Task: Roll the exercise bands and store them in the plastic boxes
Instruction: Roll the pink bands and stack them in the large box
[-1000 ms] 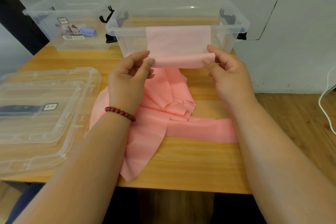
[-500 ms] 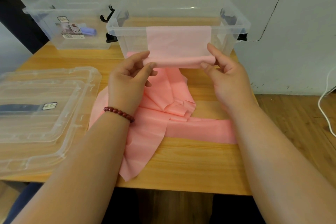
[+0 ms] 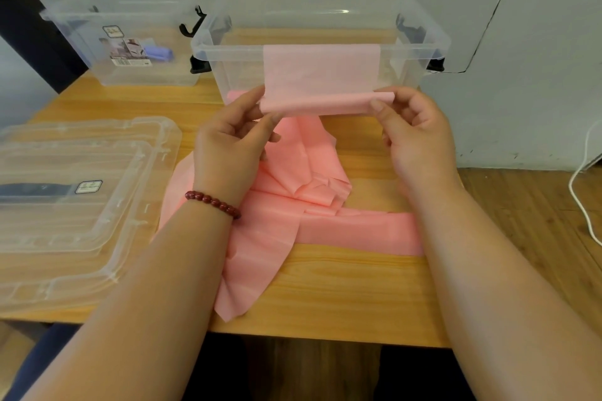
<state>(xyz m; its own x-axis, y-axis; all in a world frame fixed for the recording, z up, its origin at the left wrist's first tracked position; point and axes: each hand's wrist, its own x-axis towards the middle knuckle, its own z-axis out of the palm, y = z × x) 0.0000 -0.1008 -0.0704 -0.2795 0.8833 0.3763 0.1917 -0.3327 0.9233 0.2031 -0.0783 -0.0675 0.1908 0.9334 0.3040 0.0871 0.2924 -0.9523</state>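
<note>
A long pink exercise band [image 3: 321, 75] hangs over the front wall of a clear plastic box [image 3: 228, 75] and trails in loose folds across the table toward me. Its near end is turned into a small roll held level in front of the box. My left hand [image 3: 228, 143], with a red bead bracelet at the wrist, pinches the roll's left end. My right hand [image 3: 413, 133] pinches the right end between thumb and fingers. A second clear box [image 3: 81, 26] at the back left holds a rolled purple band [image 3: 158, 52].
Two clear lids [image 3: 75, 205] lie stacked at the left of the wooden table [image 3: 342, 299]. The table's front edge is close to me. A grey wall stands behind the boxes, and a white cable [image 3: 583, 192] lies on the floor at right.
The roll has been turned a little further between my fingers. My right thumb has come round onto the roll's right end. The loose band on the table has barely shifted.
</note>
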